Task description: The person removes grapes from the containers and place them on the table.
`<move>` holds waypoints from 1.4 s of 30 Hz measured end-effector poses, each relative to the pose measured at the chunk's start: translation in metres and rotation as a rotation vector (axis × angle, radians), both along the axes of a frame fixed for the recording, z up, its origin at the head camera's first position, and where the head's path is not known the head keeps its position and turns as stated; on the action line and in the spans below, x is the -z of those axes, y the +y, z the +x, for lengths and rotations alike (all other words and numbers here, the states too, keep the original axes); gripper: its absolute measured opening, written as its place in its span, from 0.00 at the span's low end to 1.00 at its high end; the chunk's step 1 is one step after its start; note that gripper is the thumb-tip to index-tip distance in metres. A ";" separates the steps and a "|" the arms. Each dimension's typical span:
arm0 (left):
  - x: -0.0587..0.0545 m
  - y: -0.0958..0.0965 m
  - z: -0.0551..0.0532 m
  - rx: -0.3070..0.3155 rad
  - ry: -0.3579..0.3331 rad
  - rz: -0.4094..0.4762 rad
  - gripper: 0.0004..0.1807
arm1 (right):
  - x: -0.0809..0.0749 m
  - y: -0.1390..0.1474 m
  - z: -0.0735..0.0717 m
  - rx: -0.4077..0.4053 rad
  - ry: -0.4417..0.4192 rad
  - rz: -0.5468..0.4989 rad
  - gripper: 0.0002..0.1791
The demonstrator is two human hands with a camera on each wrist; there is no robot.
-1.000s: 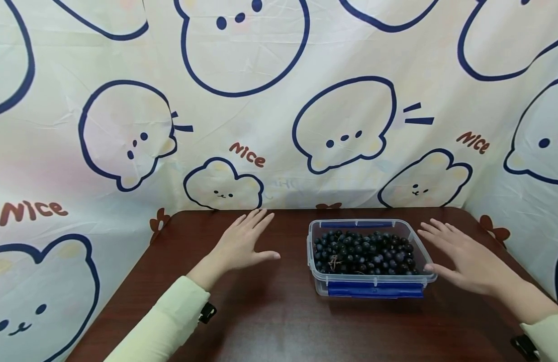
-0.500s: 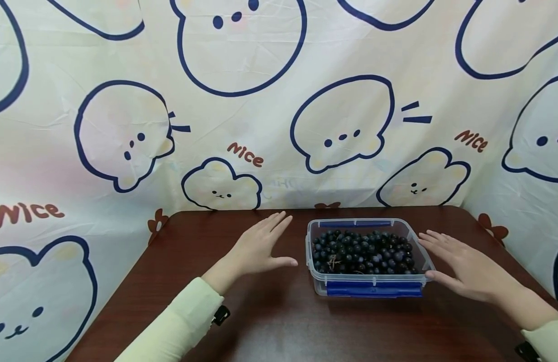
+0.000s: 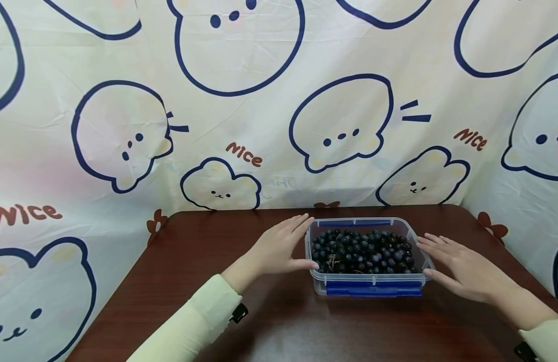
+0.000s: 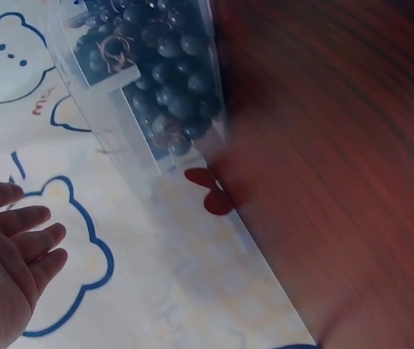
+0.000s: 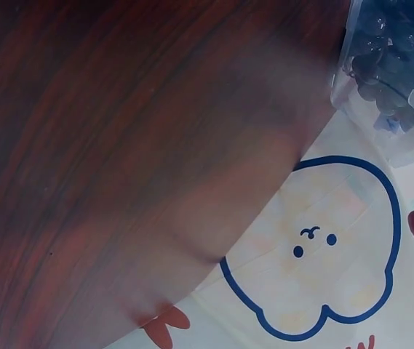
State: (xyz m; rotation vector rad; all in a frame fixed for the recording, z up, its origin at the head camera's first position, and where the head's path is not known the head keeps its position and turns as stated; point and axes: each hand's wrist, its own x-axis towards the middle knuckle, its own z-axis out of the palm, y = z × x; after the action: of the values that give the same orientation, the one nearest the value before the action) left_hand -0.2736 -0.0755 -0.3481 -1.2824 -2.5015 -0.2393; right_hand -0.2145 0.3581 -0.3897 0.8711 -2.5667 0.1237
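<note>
A clear plastic storage box [image 3: 374, 277] with a blue latch [image 3: 374, 289] along its front sits on the table, lidless and filled with dark, round grapes [image 3: 362, 251]. A bare brown stem [image 3: 333, 261] lies among them. At the box's left side is my left hand [image 3: 276, 249], fingers extended and thumb at the front left corner. My right hand [image 3: 466, 266] is at the right side, fingers straight and thumb near the front right corner. Whether either hand touches the wall I cannot tell. In the left wrist view, the left hand [image 4: 17, 269] shows its slightly bent fingers beside the box.
The brown wooden table [image 3: 351, 332] ends at a back edge against a cartoon-printed cloth [image 3: 279, 125]. That cloth also runs along both sides. Pale green sleeves [image 3: 193, 322] cover my forearms, with a black device [image 3: 239, 313] at the left wrist.
My left hand has moved right across the table to the box's left side. My right hand has shifted only slightly. The box stays in place.
</note>
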 end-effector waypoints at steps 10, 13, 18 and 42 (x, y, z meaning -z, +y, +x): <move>-0.007 0.030 0.001 0.051 -0.019 -0.022 0.50 | 0.001 0.000 0.000 -0.007 0.007 0.002 0.33; -0.008 0.041 0.000 0.058 -0.030 -0.038 0.50 | 0.001 0.000 -0.001 -0.003 0.001 0.006 0.33; -0.006 0.057 -0.005 0.044 -0.039 -0.091 0.49 | 0.001 0.001 -0.001 0.002 -0.005 0.014 0.33; 0.014 0.117 -0.022 -0.066 -0.244 -0.282 0.48 | -0.001 0.000 -0.002 -0.029 0.008 0.028 0.32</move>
State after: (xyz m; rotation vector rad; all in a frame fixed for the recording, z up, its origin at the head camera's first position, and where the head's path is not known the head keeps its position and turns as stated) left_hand -0.2961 0.0419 -0.3625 -1.3411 -2.8620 -0.0275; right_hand -0.2161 0.3585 -0.3885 0.9169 -2.5552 0.0934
